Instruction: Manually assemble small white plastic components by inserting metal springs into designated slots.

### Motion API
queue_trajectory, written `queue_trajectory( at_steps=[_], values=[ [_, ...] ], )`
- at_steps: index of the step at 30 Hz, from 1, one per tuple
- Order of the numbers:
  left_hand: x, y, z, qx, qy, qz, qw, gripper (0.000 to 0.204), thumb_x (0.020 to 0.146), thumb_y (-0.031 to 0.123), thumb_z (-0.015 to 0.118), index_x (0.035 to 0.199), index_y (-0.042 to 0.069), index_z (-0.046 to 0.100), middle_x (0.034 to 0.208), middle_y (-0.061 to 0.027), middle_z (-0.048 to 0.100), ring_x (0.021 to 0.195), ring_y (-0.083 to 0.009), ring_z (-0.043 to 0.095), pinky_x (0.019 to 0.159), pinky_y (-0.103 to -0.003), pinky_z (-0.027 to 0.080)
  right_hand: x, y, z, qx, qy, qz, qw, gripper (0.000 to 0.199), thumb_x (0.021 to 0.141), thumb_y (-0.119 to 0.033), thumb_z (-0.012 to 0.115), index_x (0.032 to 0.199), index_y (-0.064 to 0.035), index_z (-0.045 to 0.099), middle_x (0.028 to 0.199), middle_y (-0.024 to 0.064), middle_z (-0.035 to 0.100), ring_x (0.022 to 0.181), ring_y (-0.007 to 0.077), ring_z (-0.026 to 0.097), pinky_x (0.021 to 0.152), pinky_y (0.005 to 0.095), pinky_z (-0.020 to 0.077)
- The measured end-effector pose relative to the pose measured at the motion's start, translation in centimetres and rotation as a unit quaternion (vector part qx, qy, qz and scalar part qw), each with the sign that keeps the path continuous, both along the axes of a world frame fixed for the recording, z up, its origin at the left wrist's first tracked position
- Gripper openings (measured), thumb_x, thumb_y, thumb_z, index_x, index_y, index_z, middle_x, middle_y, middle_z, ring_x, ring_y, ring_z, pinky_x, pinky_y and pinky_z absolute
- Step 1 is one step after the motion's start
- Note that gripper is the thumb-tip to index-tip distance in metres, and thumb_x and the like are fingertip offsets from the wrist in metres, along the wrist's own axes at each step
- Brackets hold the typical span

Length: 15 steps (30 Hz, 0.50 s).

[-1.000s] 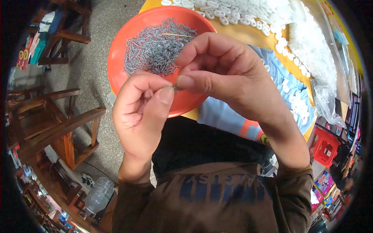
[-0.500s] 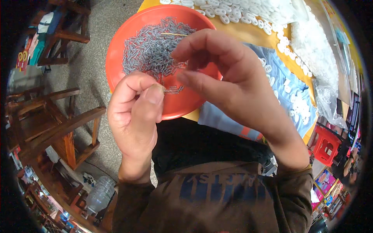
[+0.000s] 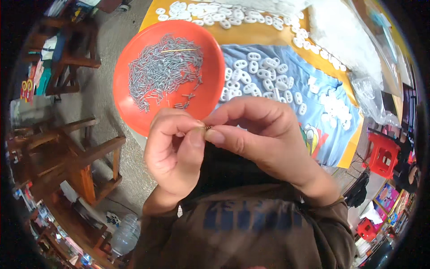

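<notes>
Speckled grey floor (image 3: 107,89) runs along the left edge of an orange-yellow table (image 3: 255,36), where a round red-orange plastic bowl (image 3: 212,74) holds a heap of small silvery metal springs (image 3: 161,71). Just beyond the bowl's near right rim, the left hand (image 3: 172,154) and the right hand (image 3: 268,139) meet, thumb and forefinger of each pinched on a tiny dark metal coil (image 3: 208,127); it looks like one or more springs, though too small to be sure. Half a second ago the right fingertips stood apart above the bowl; now both hands are lower, toward the body, and the bowl sits further left in view. That uncovers more of the light-blue cloth shirt (image 3: 313,102) near the table's right edge, with white oval two-holed plastic pieces (image 3: 268,84) scattered on it.
</notes>
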State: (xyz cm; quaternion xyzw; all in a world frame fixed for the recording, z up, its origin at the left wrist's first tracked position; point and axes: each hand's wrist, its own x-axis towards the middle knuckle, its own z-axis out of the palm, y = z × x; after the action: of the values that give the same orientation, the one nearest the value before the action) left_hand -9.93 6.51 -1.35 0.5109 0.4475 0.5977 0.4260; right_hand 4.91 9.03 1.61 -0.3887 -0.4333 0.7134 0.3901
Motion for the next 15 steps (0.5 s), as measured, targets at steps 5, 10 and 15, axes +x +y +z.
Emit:
queue_trajectory(
  at_steps=[5,10,15],
  values=[
    [2.5,-1.8,0.8,-0.038,-0.019,-0.047,0.998,0.007,0.081,0.001,0.054,0.088,-0.001,0.054,0.079,-0.0059,0.049,0.06,-0.0078,0.046,0.055,-0.019,0.038,2.6,-2.1,-0.3,-0.074,0.095,-0.039,0.992,0.01,0.08,-0.008,0.061,0.086,0.0004,0.061,0.077,0.0026,0.061,0.07,0.0055,0.055,0.062,0.0191,0.0446],
    [4.5,-2.4,0.4,-0.021,-0.046,-0.105,0.993,0.012,0.084,0.001,0.051,0.095,-0.002,0.053,0.08,-0.0061,0.049,0.057,-0.007,0.047,0.052,-0.018,0.039,5.6,-4.0,-1.0,-0.081,0.114,-0.083,0.987,0.009,0.08,-0.008,0.06,0.085,-0.0003,0.059,0.075,0.0019,0.059,0.066,0.0067,0.053,0.06,0.0197,0.0437],
    [6.6,-3.3,1.3,-0.071,-0.113,-0.122,0.984,0.018,0.084,0.001,0.052,0.101,-0.003,0.05,0.08,-0.0053,0.051,0.058,-0.0067,0.047,0.053,-0.018,0.039,7.3,-5.2,-1.7,-0.062,0.118,-0.093,0.987,0.008,0.082,-0.009,0.06,0.084,-0.0011,0.059,0.073,-0.0015,0.058,0.065,0.0034,0.051,0.058,0.0173,0.0408]
  ],
)
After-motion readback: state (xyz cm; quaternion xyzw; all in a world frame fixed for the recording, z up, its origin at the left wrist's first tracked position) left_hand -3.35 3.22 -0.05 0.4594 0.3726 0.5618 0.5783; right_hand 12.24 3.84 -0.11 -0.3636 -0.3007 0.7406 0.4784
